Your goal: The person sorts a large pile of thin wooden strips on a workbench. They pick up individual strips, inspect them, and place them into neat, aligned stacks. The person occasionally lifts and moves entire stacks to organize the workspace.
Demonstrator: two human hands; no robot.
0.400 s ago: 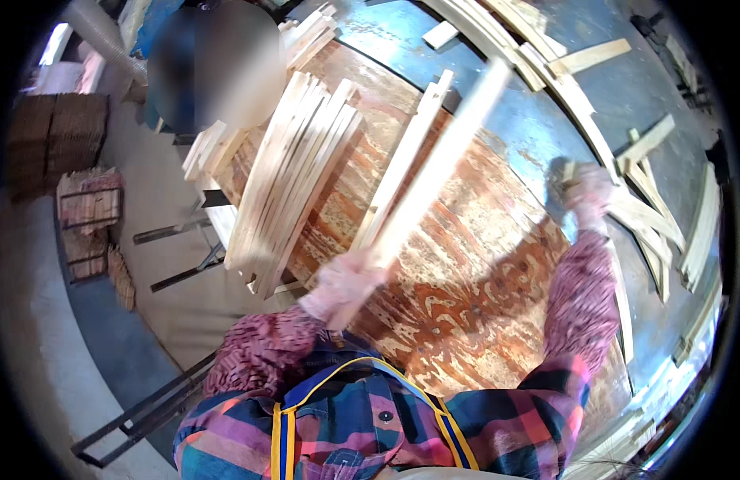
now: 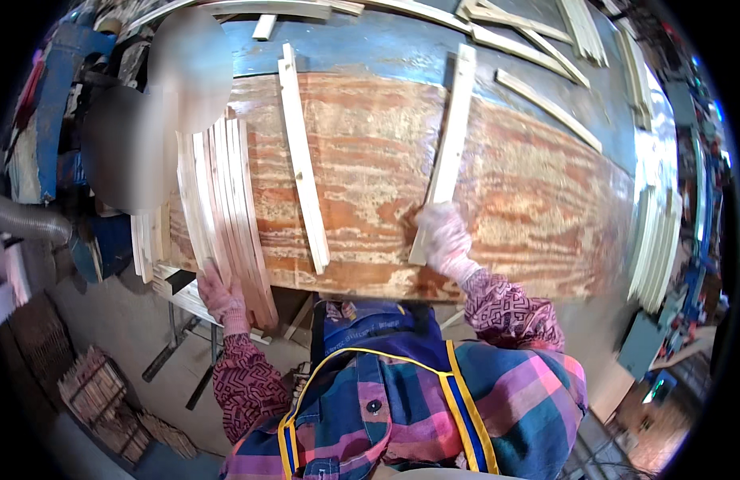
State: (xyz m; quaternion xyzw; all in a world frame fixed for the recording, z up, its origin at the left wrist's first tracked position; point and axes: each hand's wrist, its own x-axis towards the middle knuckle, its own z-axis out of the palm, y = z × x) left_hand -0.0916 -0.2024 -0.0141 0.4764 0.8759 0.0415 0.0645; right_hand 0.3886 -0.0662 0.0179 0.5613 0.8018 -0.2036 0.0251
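My right hand (image 2: 446, 240), in a light glove, is closed round the near end of a pale wooden strip (image 2: 452, 132). That strip slants away across the brown plywood board (image 2: 370, 152), its far end over the blue tabletop. My left hand (image 2: 220, 296), gloved too, touches the near ends of a row of upright-leaning wooden strips (image 2: 226, 192) at the board's left; its fingers look stretched out over them. Between my hands, a narrow pair of strips (image 2: 304, 168) lies on the plywood, touching neither hand.
Loose strips (image 2: 538, 48) lie crossed on the blue tabletop (image 2: 346, 48) at the far side. More strips (image 2: 656, 248) are piled at the right edge. A person, partly blurred, is at the far left. Bundled wood (image 2: 102, 392) sits on the floor at lower left.
My left hand has let go of its strip and moved to the row at left. My right hand has come from the far right onto a strip. The view has turned.
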